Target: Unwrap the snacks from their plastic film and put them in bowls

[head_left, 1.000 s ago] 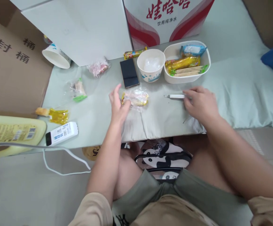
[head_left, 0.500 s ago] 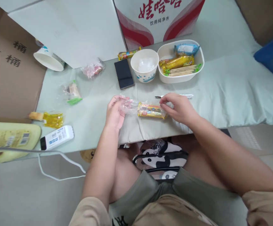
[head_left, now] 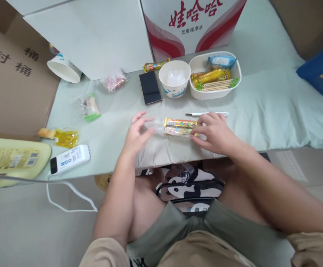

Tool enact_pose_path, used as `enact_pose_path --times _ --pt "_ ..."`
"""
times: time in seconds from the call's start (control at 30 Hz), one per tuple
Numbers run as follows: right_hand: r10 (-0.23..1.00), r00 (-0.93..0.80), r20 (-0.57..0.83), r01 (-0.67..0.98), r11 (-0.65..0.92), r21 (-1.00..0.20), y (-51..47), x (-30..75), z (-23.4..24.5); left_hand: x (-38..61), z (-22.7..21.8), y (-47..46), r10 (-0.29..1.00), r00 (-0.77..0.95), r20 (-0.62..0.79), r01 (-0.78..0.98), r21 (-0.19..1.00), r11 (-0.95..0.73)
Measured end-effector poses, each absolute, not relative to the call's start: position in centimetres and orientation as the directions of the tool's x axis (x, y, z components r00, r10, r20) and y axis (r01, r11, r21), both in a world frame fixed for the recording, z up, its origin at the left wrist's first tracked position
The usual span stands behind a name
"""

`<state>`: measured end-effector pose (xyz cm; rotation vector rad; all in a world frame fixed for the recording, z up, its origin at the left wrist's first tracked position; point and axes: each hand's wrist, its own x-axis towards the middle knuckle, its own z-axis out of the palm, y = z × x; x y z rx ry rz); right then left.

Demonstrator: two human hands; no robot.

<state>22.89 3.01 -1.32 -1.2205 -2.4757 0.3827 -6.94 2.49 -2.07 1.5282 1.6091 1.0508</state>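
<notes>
A clear plastic bag with yellow wrapped snack bars (head_left: pixel 178 127) lies on the pale green cloth (head_left: pixel 261 111) near its front edge. My left hand (head_left: pixel 135 134) pinches the bag's loose clear end on the left. My right hand (head_left: pixel 214 132) grips the bag's right end, fingers curled over it. A white pen-like tool (head_left: pixel 207 114) lies just behind my right hand.
Behind stand a white paper cup (head_left: pixel 175 78), a white bowl of wrapped snacks (head_left: pixel 215 74) and a black phone (head_left: pixel 150 87). Small snack bags (head_left: pixel 90 107) lie at the left, with a white power bank (head_left: pixel 69 158) and cable. Cardboard boxes (head_left: pixel 194 22) line the back.
My right hand left the white tool and came to the snack bag. The bag moved right and towards me, and both hands now hold its ends, stretched out lengthwise.
</notes>
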Motion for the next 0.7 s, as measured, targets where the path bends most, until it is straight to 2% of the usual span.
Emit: enact_pose_path --times 0.03,0.1,0.17,0.23,0.3,0.37,0.47,0.53,0.6,0.7 --pt "0.766 -0.607 0.212 0.682 0.639 -0.356 2.7 22.6 -1.3 -6.9 -2.1 2.1 0.995 -0.016 0.102 0.555 0.828 -0.076" --pt "0.688 -0.698 0.198 0.605 0.715 -0.350 2.1 22.2 -1.1 -7.1 -1.9 1.2 0.982 0.075 0.175 0.624 0.760 -0.183" --pt "0.630 -0.769 0.110 0.549 0.738 -0.392 1.5 22.1 -0.6 -7.6 -1.5 0.5 0.966 0.120 0.228 0.586 0.769 -0.255" --pt "0.620 -0.785 -0.023 0.569 0.705 -0.422 1.0 22.1 0.0 -8.3 -1.2 0.0 0.969 0.139 0.203 0.475 0.845 -0.245" --pt "0.655 -0.740 -0.156 0.655 0.646 -0.393 0.7 22.0 0.7 -8.7 -1.1 -0.1 0.988 0.101 0.115 0.392 0.908 -0.146" --pt "0.726 -0.641 -0.249 0.763 0.569 -0.307 0.6 21.9 1.3 -8.8 -1.2 0.0 0.998 -0.009 0.068 0.385 0.921 -0.059" --pt "0.825 -0.487 -0.287 0.873 0.452 -0.184 0.6 21.7 2.0 -8.6 -1.6 0.8 0.981 -0.175 0.083 0.388 0.922 -0.008" --pt "0.829 -0.459 -0.318 0.888 0.437 -0.143 0.6 21.5 2.2 -8.3 -1.7 1.4 0.976 -0.203 0.078 0.412 0.911 0.013" --pt "0.811 -0.464 -0.357 0.883 0.457 -0.108 0.4 21.4 2.2 -7.9 -1.6 1.8 0.990 -0.103 0.096 0.529 0.848 -0.027" --pt "0.815 -0.471 -0.337 0.878 0.471 -0.085 0.0 21.3 1.9 -6.9 -1.4 2.0 0.976 0.209 0.068 0.659 0.727 -0.192"
